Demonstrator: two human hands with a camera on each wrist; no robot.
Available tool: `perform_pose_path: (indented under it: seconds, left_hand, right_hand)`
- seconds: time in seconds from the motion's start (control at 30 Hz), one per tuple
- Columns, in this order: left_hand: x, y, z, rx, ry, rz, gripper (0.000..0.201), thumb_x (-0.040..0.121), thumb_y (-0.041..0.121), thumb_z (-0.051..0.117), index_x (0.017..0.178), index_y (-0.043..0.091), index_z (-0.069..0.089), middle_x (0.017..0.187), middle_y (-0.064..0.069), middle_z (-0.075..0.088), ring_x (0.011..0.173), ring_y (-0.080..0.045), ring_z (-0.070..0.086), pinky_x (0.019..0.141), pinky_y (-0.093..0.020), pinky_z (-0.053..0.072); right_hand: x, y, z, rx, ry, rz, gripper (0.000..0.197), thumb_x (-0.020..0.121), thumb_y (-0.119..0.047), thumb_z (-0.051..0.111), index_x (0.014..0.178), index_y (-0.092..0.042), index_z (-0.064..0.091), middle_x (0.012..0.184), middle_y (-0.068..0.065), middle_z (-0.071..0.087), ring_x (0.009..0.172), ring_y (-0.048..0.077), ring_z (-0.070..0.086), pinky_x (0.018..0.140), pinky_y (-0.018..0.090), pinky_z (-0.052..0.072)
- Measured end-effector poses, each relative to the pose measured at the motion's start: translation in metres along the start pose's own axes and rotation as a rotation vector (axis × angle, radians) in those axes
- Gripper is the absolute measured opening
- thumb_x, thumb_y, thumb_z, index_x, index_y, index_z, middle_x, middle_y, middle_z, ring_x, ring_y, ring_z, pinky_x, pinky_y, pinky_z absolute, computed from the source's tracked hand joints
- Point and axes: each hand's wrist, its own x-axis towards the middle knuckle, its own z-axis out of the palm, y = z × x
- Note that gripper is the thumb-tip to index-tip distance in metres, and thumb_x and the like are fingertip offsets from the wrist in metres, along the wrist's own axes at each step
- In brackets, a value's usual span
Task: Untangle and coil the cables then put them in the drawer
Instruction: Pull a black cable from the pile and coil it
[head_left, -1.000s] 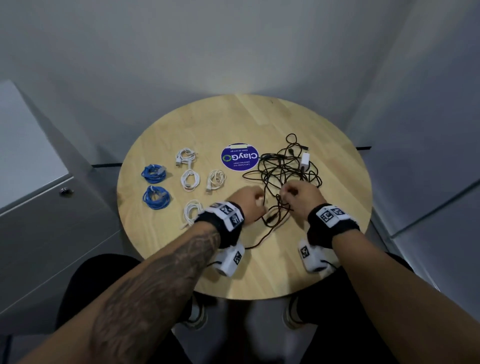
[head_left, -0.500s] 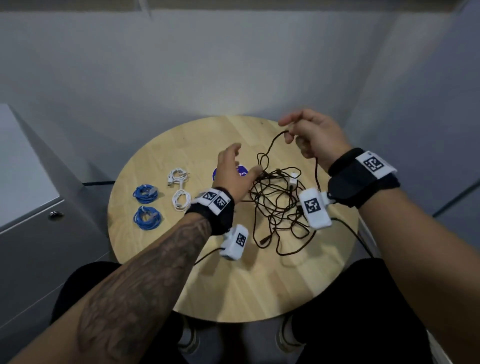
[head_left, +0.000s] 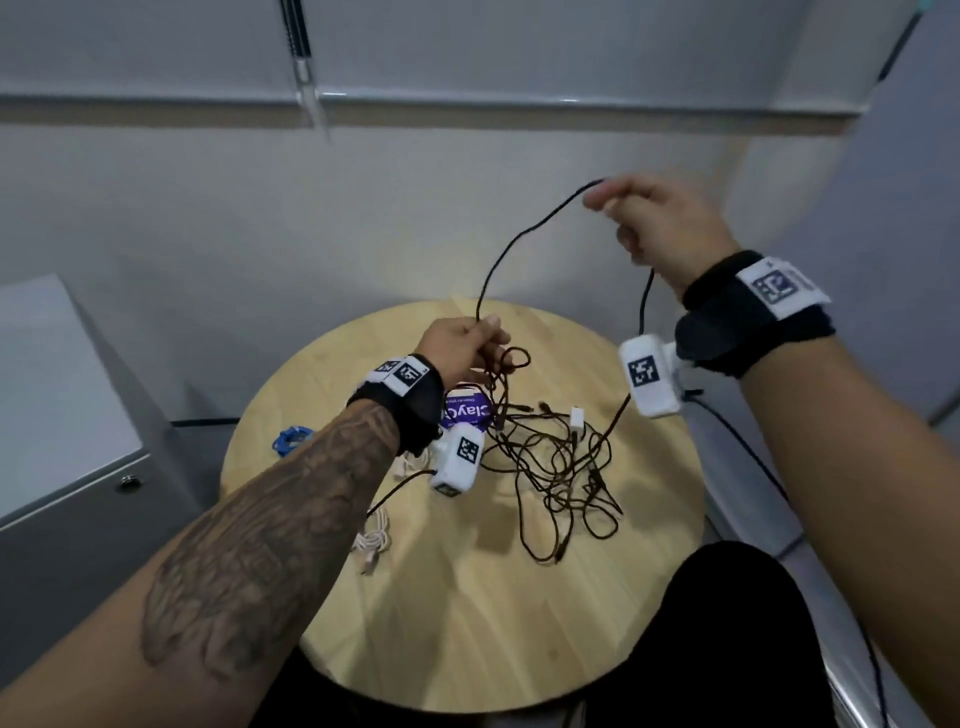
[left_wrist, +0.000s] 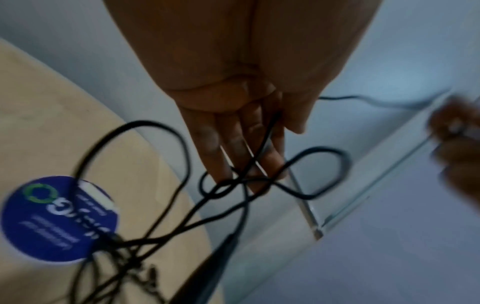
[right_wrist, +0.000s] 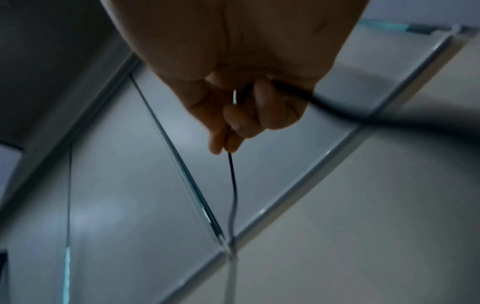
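One black cable (head_left: 524, 244) partly freed: right hand (head_left: 660, 218) pinches it raised above the table (head_left: 467, 623), left hand (head_left: 462, 345) grips strands over the black tangle (head_left: 556, 457). Blue coil (head_left: 291, 439) and white coil (head_left: 374, 543) left of tangle look done. Drawer cabinet (head_left: 78, 467) further left, shut; grey walls.

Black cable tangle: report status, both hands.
Right hand pinches black cable strand high. Left hand grips it lower. Tangle unresolved on round wooden table.
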Motion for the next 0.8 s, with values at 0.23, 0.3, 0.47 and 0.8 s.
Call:
perform_pose_path:
  seconds: [0.23,0.3,0.47,0.8]
  left_hand:
    - [-0.003,0.072,-0.003,-0.380,-0.005,0.079,0.032,0.102,0.033,0.042,0.092,0.011,0.062,0.080,-0.004,0.064,0.077,-0.020,0.066,0.069,-0.039,0.057]
    - [-0.006,0.078,-0.004,-0.335,0.010,0.112,0.031,0.101,0.036,0.045,0.093,0.013,0.064,0.085,-0.004,0.065,0.082,-0.019,0.066,0.072,-0.038,0.057]
    - [-0.014,0.062,-0.003,-0.039,-0.020,0.119,0.052,0.079,0.057,0.057,0.119,0.023,0.061,0.119,0.002,0.068,0.107,-0.018,0.065,0.089,-0.041,0.050]
    - [-0.018,0.053,0.013,0.040,-0.080,0.187,0.013,0.092,0.017,0.063,0.103,0.019,0.071,0.080,0.001,0.070,0.073,-0.008,0.066,0.064,-0.025,0.051]
  right_hand:
    - [-0.032,0.055,0.063,-0.311,-0.374,0.013,0.030,0.085,-0.049,0.071,0.104,-0.025,0.071,0.094,-0.006,0.068,0.084,0.011,0.061,0.081,0.037,0.054]
    - [-0.029,0.057,0.066,-0.183,-0.269,0.015,0.019,0.090,-0.036,0.070,0.095,-0.018,0.071,0.077,-0.004,0.063,0.070,0.013,0.057,0.071,0.036,0.052]
    - [-0.016,0.042,0.052,0.044,-0.185,0.044,0.004,0.094,-0.020,0.065,0.095,-0.017,0.068,0.071,-0.004,0.064,0.055,0.008,0.051,0.051,0.021,0.040]
    - [-0.015,0.032,0.030,0.088,-0.168,0.061,0.011,0.096,-0.025,0.062,0.101,-0.021,0.071,0.063,-0.008,0.050,0.051,0.011,0.037,0.046,0.023,0.031]
